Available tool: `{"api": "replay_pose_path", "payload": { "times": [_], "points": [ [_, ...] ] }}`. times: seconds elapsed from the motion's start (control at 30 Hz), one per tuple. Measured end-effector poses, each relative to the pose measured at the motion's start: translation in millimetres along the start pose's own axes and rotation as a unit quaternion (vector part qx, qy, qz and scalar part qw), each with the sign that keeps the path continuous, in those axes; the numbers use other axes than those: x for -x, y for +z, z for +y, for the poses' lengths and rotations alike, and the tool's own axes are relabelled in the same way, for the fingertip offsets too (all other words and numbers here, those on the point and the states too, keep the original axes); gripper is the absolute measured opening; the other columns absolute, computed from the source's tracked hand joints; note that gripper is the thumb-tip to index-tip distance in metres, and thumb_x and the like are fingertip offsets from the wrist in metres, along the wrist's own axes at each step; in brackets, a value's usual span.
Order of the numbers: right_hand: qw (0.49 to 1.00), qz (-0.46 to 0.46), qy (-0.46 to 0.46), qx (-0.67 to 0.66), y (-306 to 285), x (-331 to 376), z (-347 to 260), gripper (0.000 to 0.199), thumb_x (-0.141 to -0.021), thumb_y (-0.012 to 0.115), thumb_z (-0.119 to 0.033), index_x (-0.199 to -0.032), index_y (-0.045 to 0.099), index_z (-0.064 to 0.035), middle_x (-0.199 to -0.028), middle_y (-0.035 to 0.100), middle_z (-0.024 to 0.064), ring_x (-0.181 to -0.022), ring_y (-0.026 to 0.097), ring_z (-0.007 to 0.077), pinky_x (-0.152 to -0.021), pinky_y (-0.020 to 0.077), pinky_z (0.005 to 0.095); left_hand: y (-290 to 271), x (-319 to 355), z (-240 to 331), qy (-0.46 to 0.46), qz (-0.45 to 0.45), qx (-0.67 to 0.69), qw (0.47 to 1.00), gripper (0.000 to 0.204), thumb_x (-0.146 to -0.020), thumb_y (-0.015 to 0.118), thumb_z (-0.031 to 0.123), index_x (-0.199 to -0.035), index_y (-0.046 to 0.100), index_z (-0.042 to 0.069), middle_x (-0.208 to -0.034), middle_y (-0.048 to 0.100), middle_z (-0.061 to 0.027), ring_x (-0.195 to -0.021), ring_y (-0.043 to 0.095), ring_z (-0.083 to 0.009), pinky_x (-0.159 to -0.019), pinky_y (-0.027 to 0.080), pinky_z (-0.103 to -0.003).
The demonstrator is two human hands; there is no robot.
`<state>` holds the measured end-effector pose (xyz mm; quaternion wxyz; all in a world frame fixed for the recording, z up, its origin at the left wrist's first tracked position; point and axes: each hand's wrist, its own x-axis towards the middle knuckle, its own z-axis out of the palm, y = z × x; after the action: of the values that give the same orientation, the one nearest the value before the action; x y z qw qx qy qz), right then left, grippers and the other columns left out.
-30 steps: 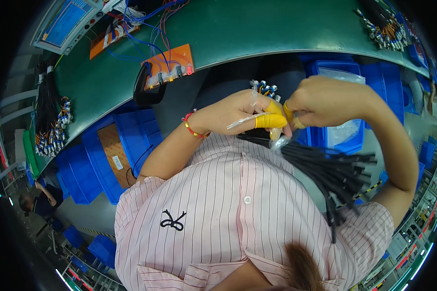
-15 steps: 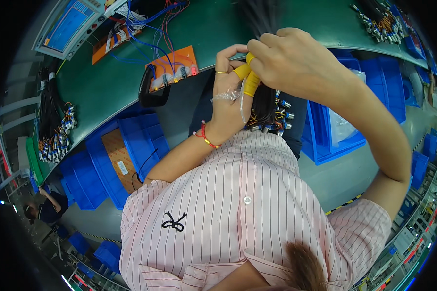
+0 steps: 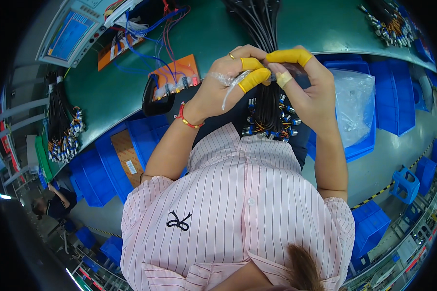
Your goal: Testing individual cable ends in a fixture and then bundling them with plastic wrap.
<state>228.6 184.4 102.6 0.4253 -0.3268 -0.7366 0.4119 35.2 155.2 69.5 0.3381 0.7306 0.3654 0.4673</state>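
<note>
A bundle of black cables (image 3: 264, 29) runs from the green bench down over my lap. Its near end fans out into silver-and-blue connectors (image 3: 272, 130) with orange wires. Above the connectors, both hands meet at the bundle. Yellow covers sit on the thumb and forefinger of my left hand (image 3: 223, 85), which pinches a clear plastic strip (image 3: 232, 88); a loose end hangs down. My right hand (image 3: 313, 89), with a yellow-covered forefinger and a taped thumb, is closed on thin clear film beside the bundle. The exact grip is partly hidden by the fingers.
Further cable bundles lie on the green bench (image 3: 204, 31) at the left (image 3: 60, 116) and far right (image 3: 386, 22). An instrument with a screen (image 3: 73, 34) and an orange wired board (image 3: 182, 72) stand at the left. Blue bins (image 3: 391, 97) flank my lap.
My right hand has turned and its elbow has dropped inward, so its thumb now shows. The left hand has rolled over slightly. The cables beyond, blurred before, are now sharp.
</note>
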Motion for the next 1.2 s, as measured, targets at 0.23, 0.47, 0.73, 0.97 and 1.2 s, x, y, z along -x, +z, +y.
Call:
{"api": "replay_pose_path", "payload": {
  "times": [0.23, 0.47, 0.73, 0.97, 1.2],
  "points": [
    [0.971, 0.036, 0.1, -0.214, -18.4, -0.5, 2.6, 0.02, -0.09, 0.066, -0.007, -0.106, 0.063, 0.0046, -0.091, 0.068, 0.0094, -0.079, 0.064, 0.0101, -0.069, 0.051, 0.0221, 17.1, -17.4, 4.0, -0.084, 0.002, 0.154, 0.985, 0.022, -0.096, 0.057, 0.017, -0.098, 0.063, -0.004, -0.096, 0.057, -0.0076, -0.08, 0.059, -0.0139, -0.073, 0.047, -0.027],
    [0.959, 0.091, 0.122, -0.239, -12.4, 25.9, -4.9, 0.016, -0.087, 0.068, -0.002, -0.102, 0.063, 0.0022, -0.094, 0.067, 0.0069, -0.081, 0.063, 0.0102, -0.071, 0.0502, 0.0239, 14.3, -30.1, -1.5, -0.207, -0.009, 0.295, 0.933, 0.022, -0.096, 0.059, 0.018, -0.1, 0.064, -0.003, -0.093, 0.064, -0.005, -0.081, 0.06, -0.0131, -0.075, 0.046, -0.026],
    [0.982, -0.058, -0.088, 0.157, -16.0, 34.3, 17.2, 0.018, -0.08, 0.073, -0.006, -0.092, 0.061, 0.0005, -0.087, 0.065, 0.0121, -0.069, 0.065, 0.0203, -0.061, 0.0502, 0.0301, 16.7, -20.2, -8.3, -0.224, 0.022, 0.321, 0.92, 0.019, -0.084, 0.073, 0.006, -0.095, 0.058, 0.003, -0.097, 0.065, -0.0086, -0.091, 0.063, -0.0159, -0.085, 0.05, -0.028],
    [0.995, 0.037, 0.031, 0.086, -12.7, 25.0, 29.1, 0.025, -0.083, 0.071, -0.006, -0.107, 0.062, -0.0017, -0.079, 0.064, 0.007, -0.061, 0.061, 0.0146, -0.057, 0.0489, 0.0274, 14.2, -16.0, -3.6, -0.146, 0.012, 0.145, 0.979, 0.03, -0.081, 0.075, 0.001, -0.106, 0.058, 0.002, -0.098, 0.065, -0.0064, -0.093, 0.063, -0.0154, -0.089, 0.05, -0.029],
    [0.987, -0.053, 0.003, 0.152, -10.3, 7.1, 28.8, 0.025, -0.084, 0.067, -0.013, -0.108, 0.064, -0.0055, -0.075, 0.058, 0.0055, -0.06, 0.056, 0.0162, -0.055, 0.0454, 0.0273, 9.3, -8.1, 2.6, 0.01, 0.075, -0.193, 0.978, 0.025, -0.072, 0.074, -0.002, -0.095, 0.066, 0.001, -0.09, 0.063, -0.0098, -0.079, 0.063, -0.021, -0.069, 0.051, -0.03]
  ]
}}
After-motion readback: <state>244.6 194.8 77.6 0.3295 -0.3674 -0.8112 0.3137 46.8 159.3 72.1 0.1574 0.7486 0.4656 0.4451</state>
